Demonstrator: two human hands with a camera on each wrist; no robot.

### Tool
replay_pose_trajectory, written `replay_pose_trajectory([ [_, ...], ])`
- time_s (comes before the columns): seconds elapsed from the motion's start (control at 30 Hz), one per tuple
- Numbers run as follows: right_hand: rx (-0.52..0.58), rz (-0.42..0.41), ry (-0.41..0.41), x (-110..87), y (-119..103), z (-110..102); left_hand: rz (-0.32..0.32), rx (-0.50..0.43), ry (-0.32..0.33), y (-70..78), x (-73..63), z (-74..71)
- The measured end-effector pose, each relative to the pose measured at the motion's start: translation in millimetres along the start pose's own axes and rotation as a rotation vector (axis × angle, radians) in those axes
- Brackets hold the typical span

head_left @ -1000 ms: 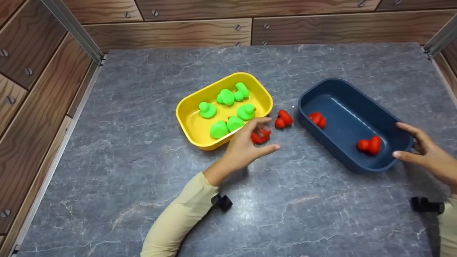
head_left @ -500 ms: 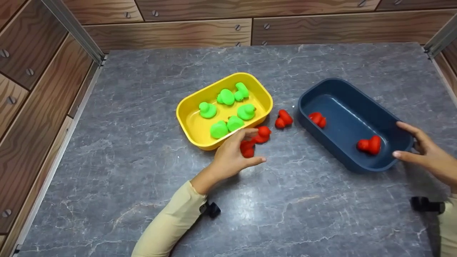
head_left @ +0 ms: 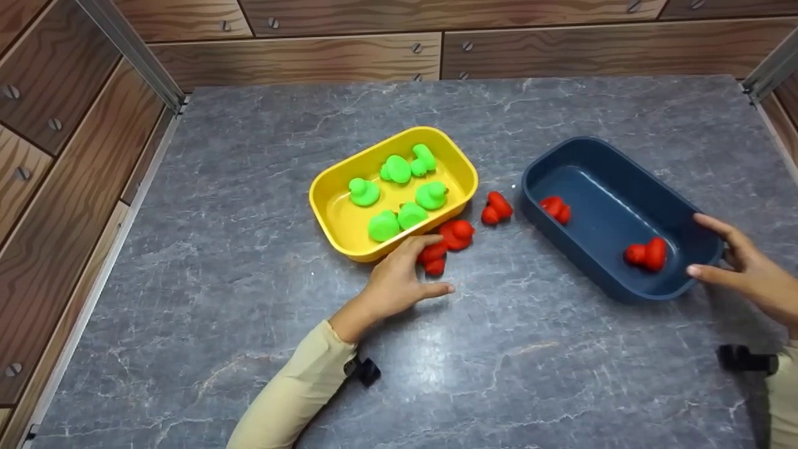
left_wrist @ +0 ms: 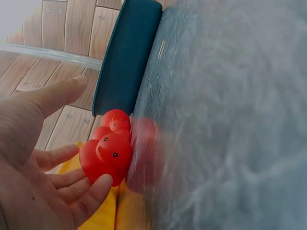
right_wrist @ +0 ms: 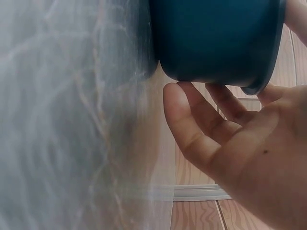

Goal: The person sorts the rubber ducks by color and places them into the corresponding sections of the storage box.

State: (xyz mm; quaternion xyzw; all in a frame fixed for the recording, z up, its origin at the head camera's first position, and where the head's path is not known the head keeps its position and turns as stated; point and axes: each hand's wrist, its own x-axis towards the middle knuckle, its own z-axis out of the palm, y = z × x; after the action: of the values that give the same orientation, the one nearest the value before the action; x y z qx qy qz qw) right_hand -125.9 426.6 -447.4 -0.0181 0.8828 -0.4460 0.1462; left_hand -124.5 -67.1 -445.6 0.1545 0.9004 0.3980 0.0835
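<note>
My left hand (head_left: 393, 280) reaches beside a red rubber duck (head_left: 434, 267) in front of the yellow bin (head_left: 356, 254). In the left wrist view its fingers lie behind and beneath the duck (left_wrist: 108, 155), while the thumb stands well apart. Two more red ducks sit on the table, a near one (head_left: 458, 234) and one farther right (head_left: 497, 207). At the right, my right hand (head_left: 751, 271) holds the end of the dark blue bin (head_left: 617, 290), thumb and forefinger at its rim. The right wrist view has its other fingers against the bin's outer wall (right_wrist: 216, 43).
Inside the yellow bin lie several green rubber ducks (head_left: 431, 195). The blue bin contains two red ducks, one near its left wall (head_left: 555, 209) and one near its right end (head_left: 646, 254). Wood-patterned panels (head_left: 293, 59) border the grey marbled table (head_left: 218, 262).
My left hand has drawn back left and toward the near side, from the middle red duck to the nearest one, uncovering both. The right hand and both bins have stayed put.
</note>
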Motion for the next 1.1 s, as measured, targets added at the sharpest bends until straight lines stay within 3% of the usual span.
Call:
replay_pose_trajectory([
  [0.27, -0.015, -0.018, 0.007, -0.5, 0.9, 0.2, -0.059, -0.036, -0.024, -3.6, 4.4, 0.4],
  [0.63, -0.03, -0.018, 0.028, -1.8, 0.2, 3.1, 0.007, -0.041, -0.068, -9.3, 5.2, -1.6],
  [0.87, -0.028, -0.03, 0.026, -1.5, -0.6, 1.5, -0.002, 0.007, -0.109, -12.8, 4.4, -3.6],
  [1.1, -0.036, -0.027, 0.031, -1.6, -4.1, 2.7, -0.021, -0.009, -0.103, -11.8, 4.6, -3.2],
])
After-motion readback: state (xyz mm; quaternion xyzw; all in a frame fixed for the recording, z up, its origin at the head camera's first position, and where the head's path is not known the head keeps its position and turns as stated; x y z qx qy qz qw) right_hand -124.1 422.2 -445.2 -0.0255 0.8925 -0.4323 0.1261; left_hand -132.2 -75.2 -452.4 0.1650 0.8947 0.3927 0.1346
